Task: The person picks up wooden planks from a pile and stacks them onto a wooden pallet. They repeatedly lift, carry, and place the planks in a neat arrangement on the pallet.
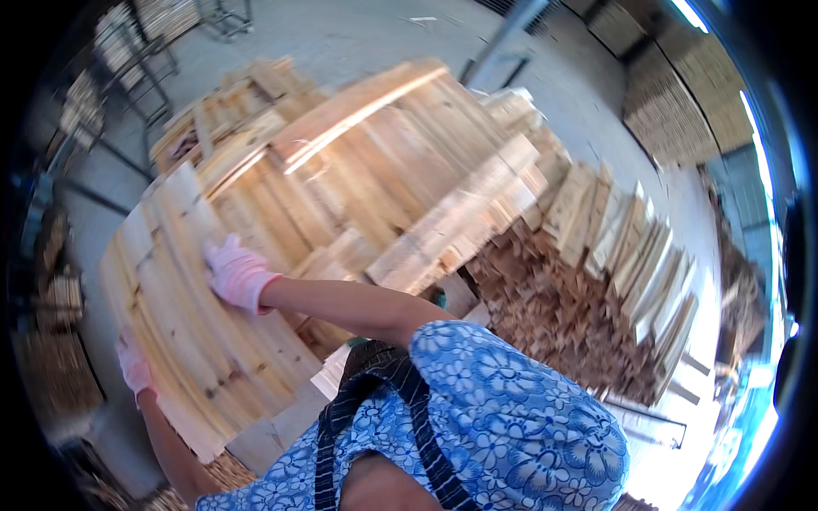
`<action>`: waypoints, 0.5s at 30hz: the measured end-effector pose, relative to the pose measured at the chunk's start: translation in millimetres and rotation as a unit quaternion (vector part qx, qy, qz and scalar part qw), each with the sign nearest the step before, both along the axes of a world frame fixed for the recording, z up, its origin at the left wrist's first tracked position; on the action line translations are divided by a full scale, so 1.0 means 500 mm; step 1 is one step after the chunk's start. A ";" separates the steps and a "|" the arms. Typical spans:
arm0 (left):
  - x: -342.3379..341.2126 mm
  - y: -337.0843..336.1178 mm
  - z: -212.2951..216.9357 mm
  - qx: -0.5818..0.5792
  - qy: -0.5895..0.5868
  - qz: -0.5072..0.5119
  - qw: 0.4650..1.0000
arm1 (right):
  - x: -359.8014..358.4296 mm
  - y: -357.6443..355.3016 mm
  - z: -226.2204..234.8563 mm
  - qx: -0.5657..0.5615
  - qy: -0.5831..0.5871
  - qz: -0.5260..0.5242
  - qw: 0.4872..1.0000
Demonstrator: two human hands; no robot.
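Observation:
Beneath my hands lies a row of pale wooden boards (192, 264), side by side, with dark knots in the grain. My right hand (236, 274), in a pink-and-white glove, rests on top of them near their inner edge, fingers spread. At the outer left edge of the same boards is my gloved left hand (135, 370), touching the side. Its fingers are blurred and partly hidden, so its grip does not show clearly. More boards (366, 170) lie just beyond my right hand, with a thicker plank (456, 213) across their right side.
A large stack of cut wood strips (588, 272) stands at the right, ends toward me. Another board pile (230, 111) lies behind. Big timber stacks (673, 111) stand at the far right, a metal rack (141, 68) at the far left. A grey post (507, 34) rises behind the boards.

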State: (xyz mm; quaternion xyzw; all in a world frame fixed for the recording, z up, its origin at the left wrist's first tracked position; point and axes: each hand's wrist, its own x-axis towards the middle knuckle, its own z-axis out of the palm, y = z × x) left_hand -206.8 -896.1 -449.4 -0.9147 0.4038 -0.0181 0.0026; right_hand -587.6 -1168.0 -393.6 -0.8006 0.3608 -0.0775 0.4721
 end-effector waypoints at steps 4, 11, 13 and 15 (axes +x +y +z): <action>-0.147 -0.143 0.155 -0.160 0.026 0.097 0.982 | -0.103 -0.084 0.055 -0.051 -0.046 0.121 0.990; -0.925 -0.475 0.232 -0.212 0.336 -0.284 0.873 | -0.789 -0.256 -0.002 -0.351 -0.073 -0.278 0.891; -1.158 -0.558 0.180 -0.125 0.482 -0.393 0.773 | -1.027 -0.301 -0.060 -0.272 0.127 -0.398 0.867; -1.356 -0.638 0.107 -0.029 0.592 -0.451 0.668 | -1.267 -0.319 -0.096 -0.283 0.269 -0.447 0.805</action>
